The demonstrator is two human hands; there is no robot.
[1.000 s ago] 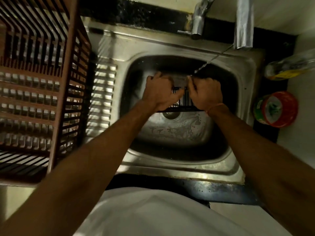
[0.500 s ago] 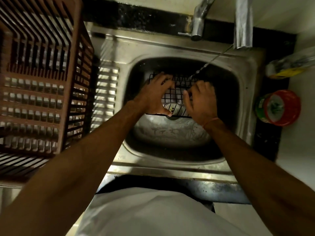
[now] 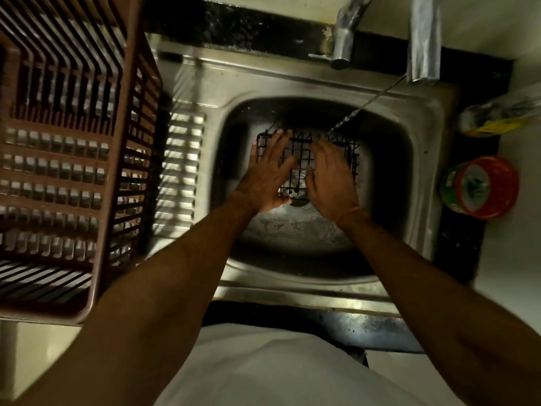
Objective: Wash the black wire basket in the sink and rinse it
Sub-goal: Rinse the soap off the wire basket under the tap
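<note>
- Head view, centre of frame: black wire basket (image 3: 307, 164) lies in the steel sink (image 3: 421, 159), over the drain, apparently open side up with its wire edge toward the top of the frame.
- Left hand (image 3: 268, 175) lies flat on the basket's left part, fingers straight and spread, gripping nothing; it likely steadies or rubs the mesh.
- Right hand (image 3: 329, 181) rests on the right part, fingers straight and close together, also not clenched; probably scrubbing by palm. Orange thread on that wrist.
- Thin water stream (image 3: 371, 101) runs diagonally from the upper right and lands at the basket's top right edge, so the basket seems placed there to catch it.
- Judged step: washing and rinsing under way, not finished.
- Faucet (image 3: 344, 33) at top centre; silver pipe (image 3: 424, 39) to its right, where the stream seems to start.
- Brown plastic dish rack (image 3: 67, 148) fills the left of the frame, on the drainboard, well apart from the hands.
- Right edge: red-lidded jar (image 3: 480, 187) and, above it, a blurred yellow-labelled bottle (image 3: 497, 118).
- Nothing blocks the hands; the hands themselves hide much of the mesh.
</note>
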